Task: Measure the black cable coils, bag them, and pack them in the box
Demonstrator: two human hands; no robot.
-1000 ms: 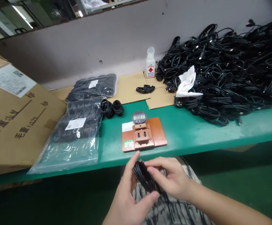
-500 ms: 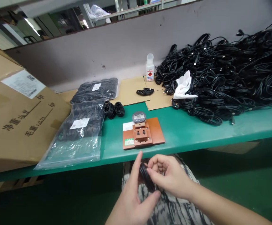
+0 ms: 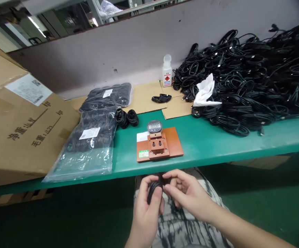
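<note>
A coiled black cable is gripped in my left hand, thumb across its front and fingers curled behind it, above my lap. Close against the right side of the coil is my right hand, its thumb and index finger nearly meeting in a pinch. Whatever lies between those fingertips is too small to make out. Just beyond the hands, on the green bench, stands a brown fixture with a round digital gauge that seems to read 0.000.
Left are a large cardboard box, bags of coiled cables and two loose coils. Behind the fixture lie another cable bundle and a white bottle. A cable heap with a white cloth fills the right.
My left hand has closed its thumb over the coil and turned it more upright, shifting it slightly left. The right hand stays beside it. The gauge reading went from about -0.001 to 0.000.
</note>
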